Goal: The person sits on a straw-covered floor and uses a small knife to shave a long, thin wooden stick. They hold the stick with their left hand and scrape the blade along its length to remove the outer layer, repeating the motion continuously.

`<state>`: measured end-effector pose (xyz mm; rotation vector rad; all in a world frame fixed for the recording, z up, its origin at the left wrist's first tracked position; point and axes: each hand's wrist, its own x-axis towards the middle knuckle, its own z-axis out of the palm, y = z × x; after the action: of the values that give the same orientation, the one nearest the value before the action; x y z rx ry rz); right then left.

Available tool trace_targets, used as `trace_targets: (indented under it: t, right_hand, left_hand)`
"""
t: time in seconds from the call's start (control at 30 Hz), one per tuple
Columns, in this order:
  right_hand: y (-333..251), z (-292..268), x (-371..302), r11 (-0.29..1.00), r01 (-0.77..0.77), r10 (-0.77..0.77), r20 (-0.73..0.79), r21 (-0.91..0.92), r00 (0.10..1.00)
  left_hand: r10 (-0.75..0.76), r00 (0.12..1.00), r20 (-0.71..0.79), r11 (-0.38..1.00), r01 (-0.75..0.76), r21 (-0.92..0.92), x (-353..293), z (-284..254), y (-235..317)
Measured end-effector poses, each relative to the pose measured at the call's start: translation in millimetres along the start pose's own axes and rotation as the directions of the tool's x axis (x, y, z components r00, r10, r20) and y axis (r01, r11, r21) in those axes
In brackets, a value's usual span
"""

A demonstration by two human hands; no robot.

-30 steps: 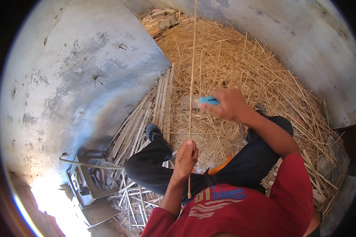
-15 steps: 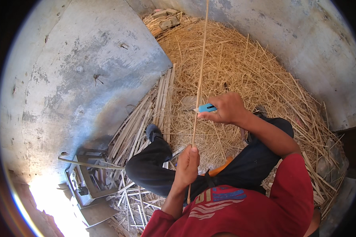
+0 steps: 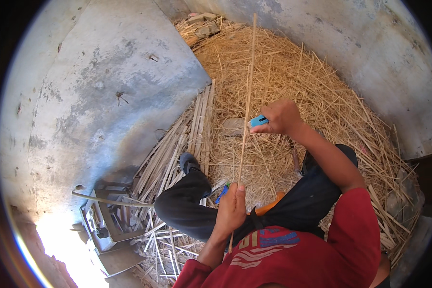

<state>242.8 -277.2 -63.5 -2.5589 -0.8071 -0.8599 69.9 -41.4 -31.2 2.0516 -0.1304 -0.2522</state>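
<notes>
I sit on straw with dark trousers and a red shirt. My left hand (image 3: 232, 210) grips the lower end of a long thin pale cane (image 3: 247, 96) that stands nearly upright and reaches to the top of the view. My right hand (image 3: 282, 116) holds a small tool with a blue handle (image 3: 259, 120) against the cane about halfway up. The tool's working end is hidden behind the cane.
A heap of loose straw (image 3: 297, 81) fills the corner between grey concrete walls (image 3: 105, 86). A bundle of split canes (image 3: 177, 144) lies along the left wall. A flat stone (image 3: 233, 126) rests in the straw. A metal frame (image 3: 103, 216) stands at lower left. Bricks (image 3: 201, 21) lie at the back.
My right hand with the blue tool has moved down the cane toward me. The cane has tilted slightly to the right. My left hand keeps its grip.
</notes>
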Motion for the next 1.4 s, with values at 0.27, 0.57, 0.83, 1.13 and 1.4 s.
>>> trace_targets:
  t: [0.27, 0.57, 0.83, 1.13, 1.4]
  right_hand:
    - [204.4, -42.2, -17.8, 0.456, -0.890, 0.889, 0.048, -0.008, 0.455]
    - [28.9, -32.8, 5.5, 0.873, -0.456, 0.421, 0.204, 0.172, 0.884]
    - [-20.1, -34.7, 6.4, 0.984, -0.074, 0.059, 0.097, 0.161, 0.994]
    - [-37.8, -33.3, 4.5, 0.988, 0.068, -0.071, 0.017, 0.139, 0.997]
    - [9.1, -22.9, 9.9, 0.981, -0.192, 0.191, -0.047, -0.016, 0.980]
  left_hand:
    - [-0.110, 0.980, 0.166, 0.982, 0.132, -0.133, -74.1, -11.8, -22.4]
    - [-0.085, 0.996, 0.035, 0.946, 0.092, -0.310, -8.8, -7.6, 2.6]
    - [-0.073, 0.997, 0.021, 0.978, 0.076, -0.192, -9.8, 2.8, 6.2]
    - [-0.043, 0.999, -0.032, 0.999, 0.042, -0.029, -9.1, -0.7, 5.3]
    - [-0.034, 0.999, -0.011, 0.999, 0.034, -0.003, -24.7, 2.6, 6.4]
